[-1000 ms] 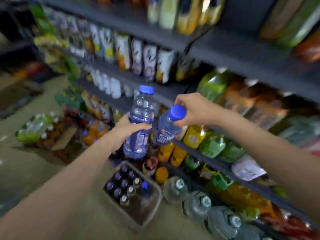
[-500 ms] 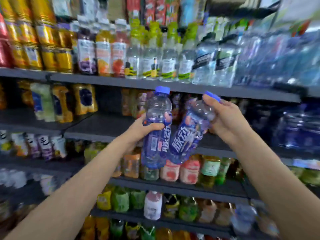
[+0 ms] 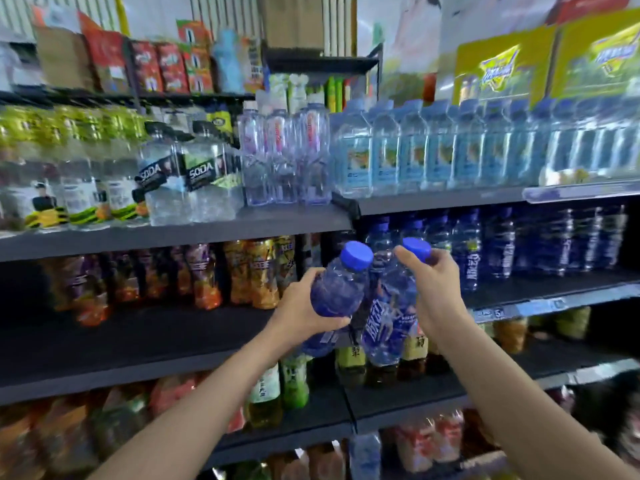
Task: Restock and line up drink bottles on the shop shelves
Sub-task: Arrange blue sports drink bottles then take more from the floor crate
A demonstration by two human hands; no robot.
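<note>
The left hand grips a blue-capped bottle round its body; the right hand grips a second blue bottle near its neck, both just before the dark shelf of matching blue bottles

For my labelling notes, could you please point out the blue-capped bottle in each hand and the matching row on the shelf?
Left-hand blue-capped clear plastic bottle (image 3: 337, 292), head view, on its shoulder.
Right-hand blue-capped clear plastic bottle (image 3: 389, 327), head view, on its label.
Shelf row of dark blue bottles (image 3: 502, 247), head view, on one bottle's body.
</note>
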